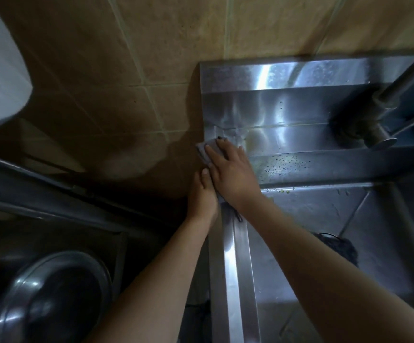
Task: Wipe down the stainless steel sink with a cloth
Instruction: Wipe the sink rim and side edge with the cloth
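**A:** where's the cloth (207, 151) at rn?

**B:** under the right hand (230, 174). Fingers are flat and together, pressing it onto the sink (287, 134) ledge in the back-left corner. A bit pokes out past the fingertips.

**A:** and the left hand (202, 196)?

**B:** touching the right one, just left of it on the sink's rim. Only 1 fingertip shows, so can't tell if it's holding anything. The faucet (374, 134) is well off to the right of the grip.
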